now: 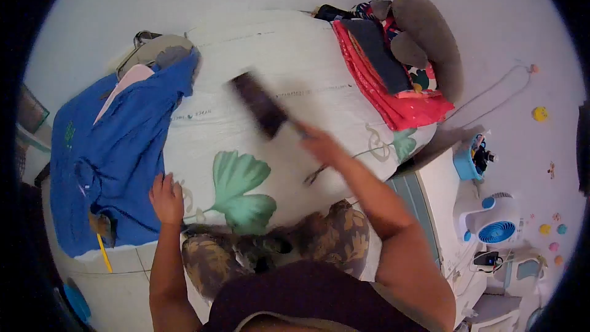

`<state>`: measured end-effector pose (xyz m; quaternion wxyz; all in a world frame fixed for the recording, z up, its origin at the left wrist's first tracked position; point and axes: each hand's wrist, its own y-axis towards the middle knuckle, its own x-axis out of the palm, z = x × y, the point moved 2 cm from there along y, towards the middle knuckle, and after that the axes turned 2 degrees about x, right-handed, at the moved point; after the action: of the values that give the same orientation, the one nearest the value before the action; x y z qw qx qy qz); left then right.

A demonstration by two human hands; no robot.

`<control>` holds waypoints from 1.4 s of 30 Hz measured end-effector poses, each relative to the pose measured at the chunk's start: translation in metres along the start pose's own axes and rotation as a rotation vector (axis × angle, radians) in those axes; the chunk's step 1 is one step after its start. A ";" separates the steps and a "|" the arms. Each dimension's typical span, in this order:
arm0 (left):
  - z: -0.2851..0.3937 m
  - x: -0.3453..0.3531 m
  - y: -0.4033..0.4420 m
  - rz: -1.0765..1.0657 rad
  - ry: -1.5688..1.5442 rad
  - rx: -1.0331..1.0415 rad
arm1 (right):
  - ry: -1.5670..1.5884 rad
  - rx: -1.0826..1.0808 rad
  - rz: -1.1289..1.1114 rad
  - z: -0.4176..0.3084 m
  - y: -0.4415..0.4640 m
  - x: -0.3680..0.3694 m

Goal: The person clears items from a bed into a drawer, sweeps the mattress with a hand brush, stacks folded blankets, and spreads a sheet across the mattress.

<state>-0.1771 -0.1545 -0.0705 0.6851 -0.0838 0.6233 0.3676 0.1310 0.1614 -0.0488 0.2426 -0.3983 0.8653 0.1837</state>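
Observation:
My right hand [319, 146] is closed round the handle of a dark brush [258, 103] with a long rectangular head, smeared by motion. The brush is over the white bedsheet [227, 55], which has green leaf prints; whether it touches the sheet I cannot tell. My left hand [166, 198] lies at the near edge of the bed with its fingers stretched out, holding nothing. Beside it, a blue garment [126, 147] is spread over the left part of the bed.
A pink-red folded cloth pile [393, 107] and a grey neck pillow [439, 43] lie at the right. A bag [163, 49] sits far left. A white cabinet [439, 184] on the right carries a blue basket [470, 160] and a small fan [495, 227].

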 end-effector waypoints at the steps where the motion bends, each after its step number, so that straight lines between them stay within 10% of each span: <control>1: 0.000 0.000 0.001 0.007 -0.002 -0.008 | -0.206 -0.135 0.262 0.030 -0.014 -0.030; 4: -0.003 0.004 -0.001 0.022 0.038 -0.016 | 0.196 0.728 0.495 0.055 -0.054 -0.114; 7: -0.006 0.006 -0.004 0.043 0.041 0.005 | -0.570 0.180 0.083 0.115 -0.076 -0.073; 13: -0.013 0.009 -0.003 0.098 0.035 0.001 | 0.174 0.047 -0.562 -0.105 -0.133 0.050; 16: -0.012 0.014 -0.003 0.066 0.018 0.020 | 0.237 0.275 -0.388 -0.132 -0.158 0.024; 18: -0.023 0.016 -0.002 -0.022 0.059 -0.009 | -0.236 0.032 -0.042 -0.050 -0.185 -0.012; 20: -0.029 0.025 -0.004 0.047 0.062 0.022 | 0.436 0.675 0.297 -0.094 -0.205 -0.052; 22: -0.018 0.020 -0.007 0.158 0.041 0.012 | 0.577 0.704 0.505 -0.063 -0.230 -0.061; 26: -0.017 0.015 -0.008 0.113 0.021 -0.024 | -0.016 0.189 -0.052 -0.072 -0.267 0.018; 28: -0.018 0.012 -0.006 0.061 0.054 -0.035 | -0.027 0.290 -0.505 -0.143 -0.247 0.034; 31: -0.027 -0.007 -0.014 0.022 0.237 -0.228 | 0.052 0.066 -0.411 -0.138 -0.220 0.050; 35: -0.082 -0.016 -0.017 -0.044 0.169 -0.358 | 0.359 0.664 0.035 -0.067 -0.136 0.024; 40: -0.125 -0.003 -0.006 0.014 0.091 -0.342 | 1.077 0.788 0.457 0.007 -0.012 0.015; 42: -0.118 -0.015 -0.011 0.052 0.076 -0.352 | 0.765 0.736 0.367 -0.010 0.003 0.038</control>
<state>-0.2635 -0.2362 -0.0852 0.6263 -0.2001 0.5766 0.4850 0.1043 0.1353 -0.0619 -0.0014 -0.1684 0.9538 -0.2486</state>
